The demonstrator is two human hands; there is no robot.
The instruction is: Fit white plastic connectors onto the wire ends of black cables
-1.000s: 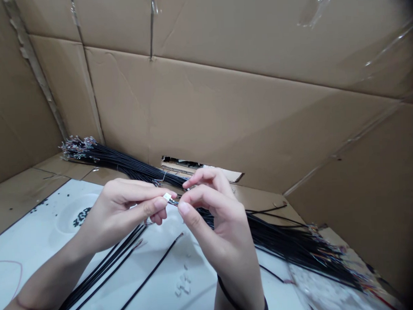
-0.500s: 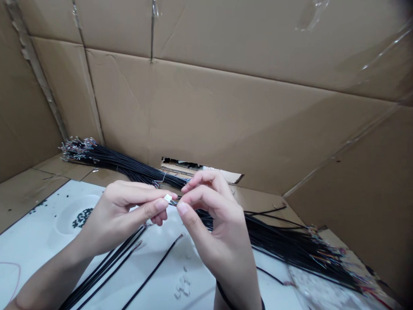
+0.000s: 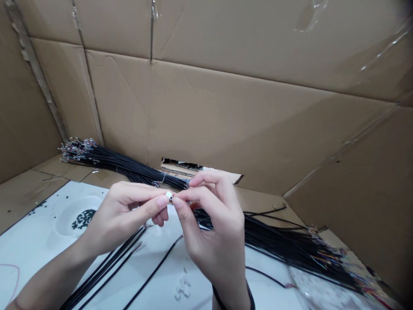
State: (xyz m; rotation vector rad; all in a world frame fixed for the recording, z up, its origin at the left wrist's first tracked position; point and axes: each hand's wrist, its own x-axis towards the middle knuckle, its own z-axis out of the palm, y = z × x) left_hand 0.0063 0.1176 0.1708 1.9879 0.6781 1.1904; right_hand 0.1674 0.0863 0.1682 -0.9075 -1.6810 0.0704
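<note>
Far left: a thin red line runs across the white sheet [image 3: 14, 281], just beside my left forearm.

Dish: a round white dish [image 3: 64, 218] sits beyond my left hand, holding a heap of small black pieces [image 3: 83, 219].

Left hand: my left hand [image 3: 123, 216] is nearly closed, thumb and fingertips pinching a small white connector [image 3: 169, 195].

Under my left wrist: several loose black wires [image 3: 98, 272] lie on the sheet.

Between my hands: the connector sits right at my fingertips, with a thin wire end [image 3: 174, 199] meeting it; the join is too small to make out.

Right hand: my right hand [image 3: 212, 227] is also nearly closed, thumb and forefinger pinched at the wire end, touching the connector.

Grip: it seems best to keep both pinches this close, so the short wire end can't bend or wander.

Below my right hand: a few loose white connectors [image 3: 181, 287] lie on the sheet.

Behind my hands: long bundles of black wires [image 3: 291, 247] stretch out to either side.

Writing: I can read no brand, label or writing.
</note>
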